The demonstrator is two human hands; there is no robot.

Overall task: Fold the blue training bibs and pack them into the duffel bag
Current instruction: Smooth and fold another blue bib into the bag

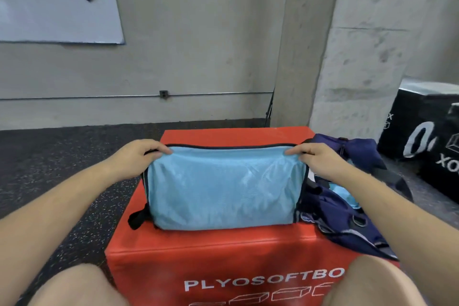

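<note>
A light blue mesh bib [223,186] with dark trim lies folded into a rectangle on top of the red plyo box [223,256]. My left hand [139,156] pinches its far left corner. My right hand [315,159] pinches its far right corner. The navy duffel bag [347,211] lies slumped at the right edge of the box, partly hanging over it. A bit of light blue fabric [347,196] shows inside its opening.
A black plyo box [427,131] stands on the floor at the right. Dark speckled rubber floor [62,169] surrounds the red box. A concrete wall and pillar [310,57] rise behind. My bare knees [74,288] sit at the bottom edge.
</note>
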